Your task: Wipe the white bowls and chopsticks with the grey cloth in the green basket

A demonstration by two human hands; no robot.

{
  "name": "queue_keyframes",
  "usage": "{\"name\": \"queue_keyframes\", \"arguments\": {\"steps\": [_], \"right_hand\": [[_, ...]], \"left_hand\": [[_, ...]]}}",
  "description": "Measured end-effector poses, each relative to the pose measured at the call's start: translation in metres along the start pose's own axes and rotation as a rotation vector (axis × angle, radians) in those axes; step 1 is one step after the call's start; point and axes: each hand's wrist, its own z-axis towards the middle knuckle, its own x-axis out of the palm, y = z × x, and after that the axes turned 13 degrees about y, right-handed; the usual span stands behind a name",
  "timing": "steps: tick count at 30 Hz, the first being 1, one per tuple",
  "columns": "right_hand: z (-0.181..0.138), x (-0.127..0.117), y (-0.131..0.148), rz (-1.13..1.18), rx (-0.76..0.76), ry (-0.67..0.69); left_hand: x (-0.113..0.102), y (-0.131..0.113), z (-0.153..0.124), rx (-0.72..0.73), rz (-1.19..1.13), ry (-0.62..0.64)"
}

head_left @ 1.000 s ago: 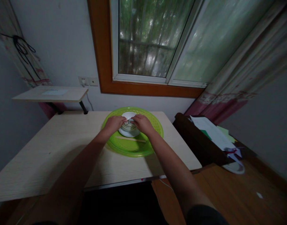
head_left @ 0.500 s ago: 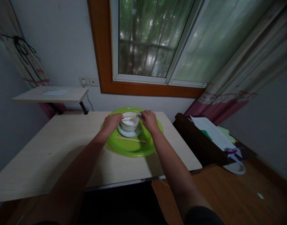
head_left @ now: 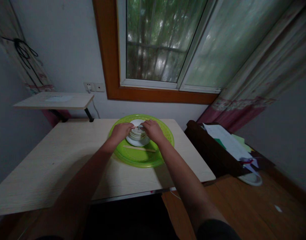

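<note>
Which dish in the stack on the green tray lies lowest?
The white plate, resting on the green tray; it spreads wider than the bowls stacked above it.

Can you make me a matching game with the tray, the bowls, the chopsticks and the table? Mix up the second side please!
Things:
1. tray
2. bowls
3. chopsticks
4. table

Where or what colour:
A. lying side by side, nearer the person than the plate
B. pale wood, holding everything up
C. stacked on the white plate
D. bright green and round, under the plate

Right pairs: 1-D, 2-C, 3-A, 4-B
</note>
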Motion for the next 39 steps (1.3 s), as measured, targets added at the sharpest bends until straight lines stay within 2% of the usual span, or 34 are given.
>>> {"name": "queue_keyframes", "arguments": {"steps": [4,6,10,17,21,24,28,32,36,39], "right_hand": [[-0.004,-0.004,-0.017,0.015,0.161,-0.07],[-0.005,-0.004,-0.023,0.02,0.193,-0.088],[-0.005,-0.002,-0.022,0.023,0.159,-0.086],[0.001,0.006,0.001,0.005,-0.044,-0.016],[0.004,0.008,0.004,0.057,-0.108,-0.019],[0.002,0.007,-0.005,0.115,-0.076,-0.058],[-0.001,0.008,-0.027,0.197,0.051,-0.171],[-0.001,0.012,-0.045,0.297,0.106,-0.251],[-0.002,0.012,-0.047,0.297,0.086,-0.264],[-0.002,0.009,-0.036,0.25,0.041,-0.205]], "left_hand": [[-0.001,0.005,0.0,-0.071,-0.005,-0.083],[-0.001,0.006,0.0,-0.077,-0.001,-0.091],[-0.001,0.006,0.0,-0.073,0.021,-0.079],[0.001,-0.001,0.001,0.027,0.058,0.02],[0.0,-0.003,0.001,0.039,0.033,0.031],[0.0,-0.001,0.001,0.016,0.017,-0.004],[0.001,0.004,0.001,-0.045,-0.01,-0.093],[-0.001,0.004,0.0,-0.079,-0.008,-0.102],[-0.004,0.002,-0.001,-0.101,0.001,-0.082],[-0.005,0.0,-0.001,-0.08,0.01,-0.076]]}}
